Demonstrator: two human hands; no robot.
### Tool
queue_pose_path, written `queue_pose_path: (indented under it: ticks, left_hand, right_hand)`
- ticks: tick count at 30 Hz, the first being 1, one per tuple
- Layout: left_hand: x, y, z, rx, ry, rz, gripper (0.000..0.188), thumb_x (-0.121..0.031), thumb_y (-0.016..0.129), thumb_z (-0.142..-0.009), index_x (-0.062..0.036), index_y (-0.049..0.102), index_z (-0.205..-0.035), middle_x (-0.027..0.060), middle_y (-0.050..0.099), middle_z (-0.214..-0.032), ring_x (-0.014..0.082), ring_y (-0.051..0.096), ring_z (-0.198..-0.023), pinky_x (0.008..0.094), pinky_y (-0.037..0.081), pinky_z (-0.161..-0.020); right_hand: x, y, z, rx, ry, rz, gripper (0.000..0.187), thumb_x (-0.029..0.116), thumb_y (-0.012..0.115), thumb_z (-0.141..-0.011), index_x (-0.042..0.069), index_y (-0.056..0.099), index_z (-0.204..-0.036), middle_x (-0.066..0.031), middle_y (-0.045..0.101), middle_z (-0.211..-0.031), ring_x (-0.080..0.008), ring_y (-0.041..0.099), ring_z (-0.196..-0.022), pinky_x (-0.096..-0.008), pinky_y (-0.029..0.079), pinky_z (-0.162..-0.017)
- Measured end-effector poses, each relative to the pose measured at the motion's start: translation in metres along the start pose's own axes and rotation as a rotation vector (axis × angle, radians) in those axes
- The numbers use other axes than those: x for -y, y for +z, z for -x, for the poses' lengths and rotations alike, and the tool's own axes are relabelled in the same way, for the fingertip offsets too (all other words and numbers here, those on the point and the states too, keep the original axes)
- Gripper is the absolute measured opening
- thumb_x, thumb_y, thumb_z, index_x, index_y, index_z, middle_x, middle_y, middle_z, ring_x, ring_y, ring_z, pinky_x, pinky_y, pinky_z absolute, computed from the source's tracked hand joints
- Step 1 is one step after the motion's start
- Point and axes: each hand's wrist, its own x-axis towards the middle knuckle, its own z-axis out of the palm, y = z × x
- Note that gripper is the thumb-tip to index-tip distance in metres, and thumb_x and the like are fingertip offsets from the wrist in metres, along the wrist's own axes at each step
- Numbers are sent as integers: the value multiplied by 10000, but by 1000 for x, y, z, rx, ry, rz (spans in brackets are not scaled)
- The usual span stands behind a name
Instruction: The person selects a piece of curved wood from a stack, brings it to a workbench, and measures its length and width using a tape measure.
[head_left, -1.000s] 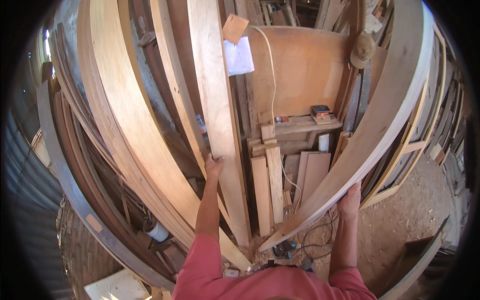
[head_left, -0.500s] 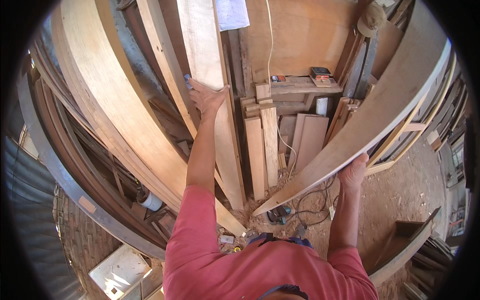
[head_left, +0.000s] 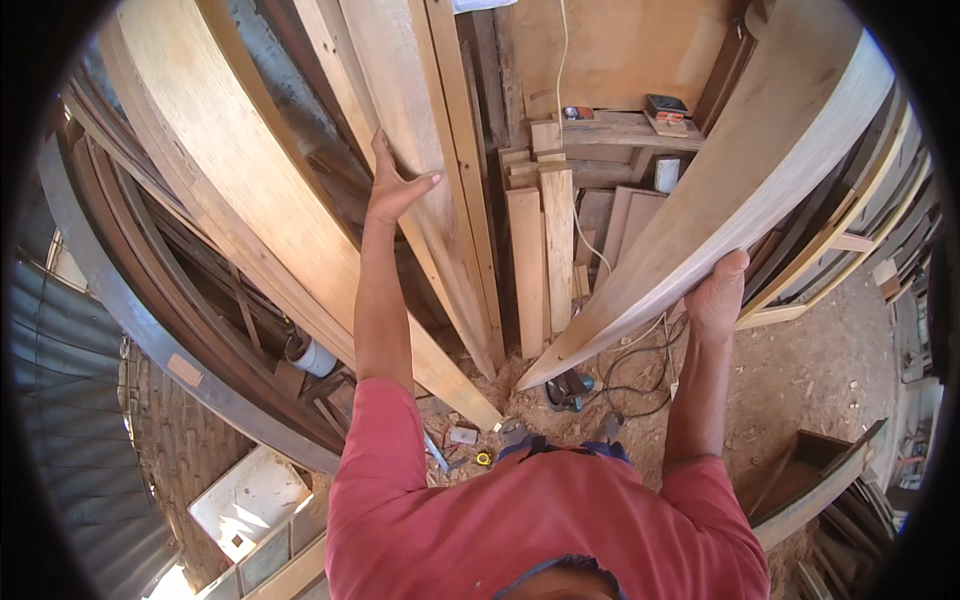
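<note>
My left hand (head_left: 393, 187) is raised and grips the edge of a tall pale plank (head_left: 405, 120) that stands among other boards leaning on the wall. My right hand (head_left: 716, 295) holds the lower edge of a wide pale board (head_left: 740, 190) that slants up to the right, its lower end resting on the dirt floor near the middle. Both arms reach up from a red shirt at the bottom of the head view.
More long planks (head_left: 230, 180) lean at the left. Short offcuts (head_left: 540, 250) stand against the back wall below a wooden shelf (head_left: 620, 125) with small items. Cables and a power tool (head_left: 570, 388) lie on the sawdust floor. A white box (head_left: 245, 495) sits lower left, a wooden frame (head_left: 815, 480) lower right.
My left hand has slid higher up the standing plank. My right hand keeps its hold on the slanted board, and the view has tilted down, showing more of the red shirt.
</note>
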Motion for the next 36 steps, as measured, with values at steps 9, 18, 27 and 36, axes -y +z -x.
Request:
queue_pose_path:
  ticks: [9,18,27,36]
  left_hand:
    - [-65,41,78,-497,194,-580,1103,-229,777,-713,52,89,-1528,272,239,-1547,357,278,-1430,419,282,-1154]
    - [-63,12,100,-580,143,-285,419,10,680,-749,67,578,-1151,137,690,-1033,194,663,-925,317,516,-846]
    - [-68,-32,157,-298,127,202,386,-57,741,-820,27,560,-1150,82,657,-1031,151,621,-923,288,498,-820]
    - [-78,21,165,-880,142,-276,561,-533,638,-918,2,540,-1056,63,579,-976,137,531,-871,285,446,-779]
  right_hand:
    - [8,0,10,-55,-48,-9,1105,775,625,-719,-30,363,-1429,-106,492,-1394,-247,477,-1277,-408,384,-1099]
    - [7,-7,32,-40,-32,3,1095,775,642,-721,-23,366,-1418,-94,507,-1354,-248,496,-1252,-417,439,-1049]
    - [11,-22,50,-55,-45,-147,1024,715,691,-736,34,373,-1432,-49,495,-1371,-224,506,-1235,-404,444,-1040]
    - [13,-23,51,-62,-54,-95,1065,731,694,-709,45,354,-1449,-64,458,-1413,-224,447,-1292,-402,395,-1084]
